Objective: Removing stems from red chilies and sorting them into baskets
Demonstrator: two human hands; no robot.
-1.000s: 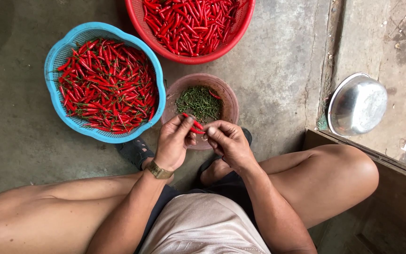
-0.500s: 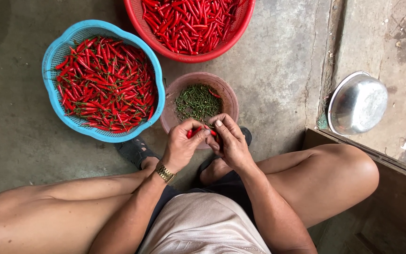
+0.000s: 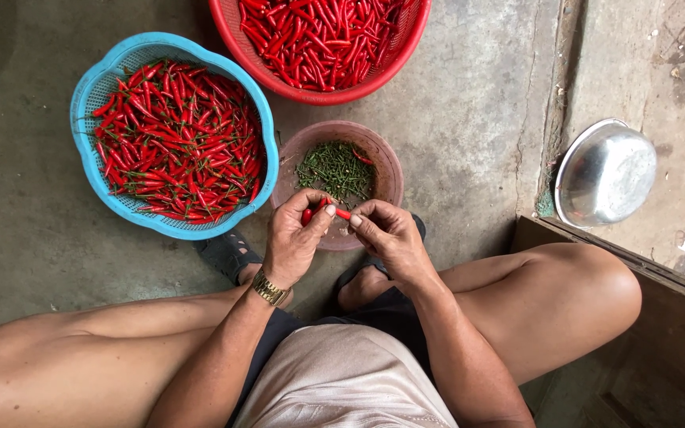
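Seen from above: seated on a concrete floor (image 3: 453, 135), knees spread, both hands meeting over the near rim of a brown plastic bowl (image 3: 386, 170) of green chilli stems (image 3: 336, 168). Left hand (image 3: 295, 238), wristwatch (image 3: 269, 288) at the wrist, curled shut around a few red chillies (image 3: 308, 214); right hand (image 3: 388, 236) pinching the tip of one red chilli (image 3: 342, 213) between thumb and forefinger. Long axis of that chilli roughly level across the frame, bridging the two hands, most of it hidden by fingers. Blue basket (image 3: 89, 170) of red chillies close on the left, nearly touching the bowl. Red basket (image 3: 323, 97) of chillies beyond, cut off by the top edge. Open floor to the right, then a crack and an overturned steel bowl (image 3: 606, 173) well apart. Dark sandals (image 3: 223, 252) partly hidden under the arms.
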